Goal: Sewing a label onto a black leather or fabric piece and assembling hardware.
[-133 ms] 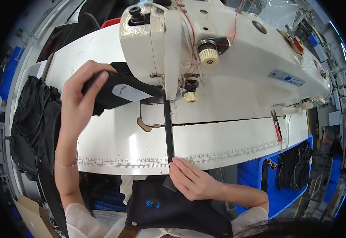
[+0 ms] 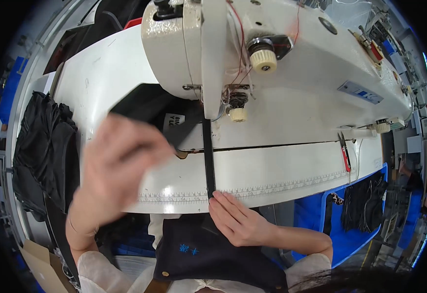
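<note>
A white sewing machine (image 2: 296, 73) stands over the table, threaded with red thread. Black fabric (image 2: 142, 105) with a white label (image 2: 174, 120) lies folded left of its needle area. From under the machine head a narrow black strip (image 2: 208, 151) runs straight toward me. My right hand (image 2: 238, 219) pinches the strip's near end at the table's front edge. Smeared by motion, my left hand (image 2: 120, 161) is just in front of the black fabric, near its corner; whether its fingers grip the fabric cannot be made out. The machine head hides the needle.
A pile of black fabric (image 2: 44, 151) hangs at the table's left side. Red-handled thread snips (image 2: 344, 154) lie to the right on the white table (image 2: 272, 166), which has a printed ruler along its front. Below right is a blue bin (image 2: 311, 224) holding black pieces.
My left hand has come down toward me and to the right, away from the raised fabric. That fabric has dropped and shifted, showing a different label face. My right hand stays put.
</note>
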A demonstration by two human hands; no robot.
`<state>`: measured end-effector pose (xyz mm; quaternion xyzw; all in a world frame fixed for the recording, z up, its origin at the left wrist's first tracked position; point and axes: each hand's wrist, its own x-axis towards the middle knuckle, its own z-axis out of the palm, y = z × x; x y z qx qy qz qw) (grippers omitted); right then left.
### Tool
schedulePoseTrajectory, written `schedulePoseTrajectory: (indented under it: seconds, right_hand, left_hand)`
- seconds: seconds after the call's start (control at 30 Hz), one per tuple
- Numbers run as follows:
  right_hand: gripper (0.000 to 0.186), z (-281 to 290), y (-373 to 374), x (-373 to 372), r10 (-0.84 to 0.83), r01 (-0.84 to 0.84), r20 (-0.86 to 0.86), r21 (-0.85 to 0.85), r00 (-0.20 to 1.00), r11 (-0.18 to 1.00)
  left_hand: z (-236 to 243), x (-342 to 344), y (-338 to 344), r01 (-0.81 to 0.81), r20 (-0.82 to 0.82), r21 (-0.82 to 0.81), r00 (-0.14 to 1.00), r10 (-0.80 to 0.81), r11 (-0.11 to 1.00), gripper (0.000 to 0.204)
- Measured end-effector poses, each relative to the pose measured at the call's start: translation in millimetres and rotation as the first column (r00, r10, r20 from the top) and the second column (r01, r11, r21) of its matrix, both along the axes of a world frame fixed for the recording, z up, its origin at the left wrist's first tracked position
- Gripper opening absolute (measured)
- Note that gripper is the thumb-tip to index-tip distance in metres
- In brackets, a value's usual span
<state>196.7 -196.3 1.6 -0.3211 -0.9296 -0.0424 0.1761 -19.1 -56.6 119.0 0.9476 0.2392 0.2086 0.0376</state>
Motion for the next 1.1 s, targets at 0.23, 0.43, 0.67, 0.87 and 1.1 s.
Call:
schedulePoseTrajectory:
  seconds: [0.23, 0.43, 0.67, 0.87, 1.1]
  right_hand:
    - [0.034, -1, 5, -1, 0.023, -0.024, -0.072, -0.014, 0.997, 1.0]
    - [0.032, -2, 10, 0, 0.051, -0.052, -0.053, -0.015, 0.997, 0.999]
    - [0.031, 2, 12, 0, 0.08, -0.08, -0.018, 0.009, 0.997, 0.997]
    - [0.032, 0, 12, 0, 0.09, -0.09, -0.015, 0.014, 0.996, 0.996]
    - [0.033, 4, 14, 1, 0.115, -0.115, 0.014, 0.01, 0.993, 0.993]
  left_hand:
    - [-105, 5, -81, 0.049, 0.0, 0.175, 0.999, -0.05, 0.983, 0.028]
    - [-112, 11, -79, 0.048, 0.061, 0.156, 0.996, -0.058, 0.987, 0.039]
    - [-101, 4, -72, 0.016, 0.12, -0.089, 0.993, -0.005, 0.996, 0.033]
    - [-82, 7, -73, 0.021, 0.058, 0.07, 0.998, -0.025, 0.997, 0.026]
    - [-100, 14, -77, 0.053, -0.033, 0.152, 0.998, -0.048, 0.987, 0.032]
